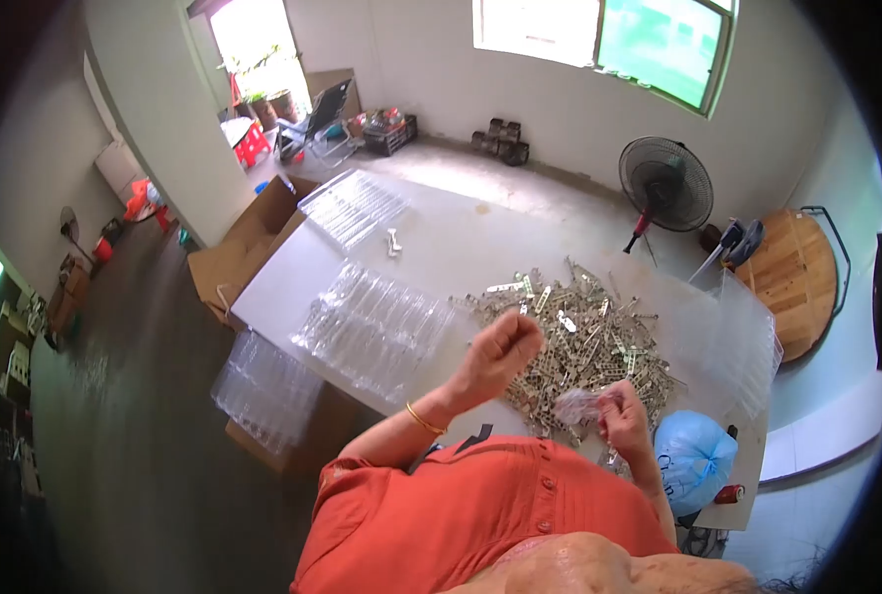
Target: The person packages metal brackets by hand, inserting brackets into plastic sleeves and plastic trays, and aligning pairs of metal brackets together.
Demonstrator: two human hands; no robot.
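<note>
My left hand (500, 348) is up over the table (441, 247), fingers curled together in a fist; I cannot tell if anything is inside. My right hand (621, 414) pinches a small clear bag (573, 404), just by the big pile of metal pieces (584, 337). Clear plastic trays (376, 327) lie on my left. The blue bag (693, 457) has writing too small to read.
</note>
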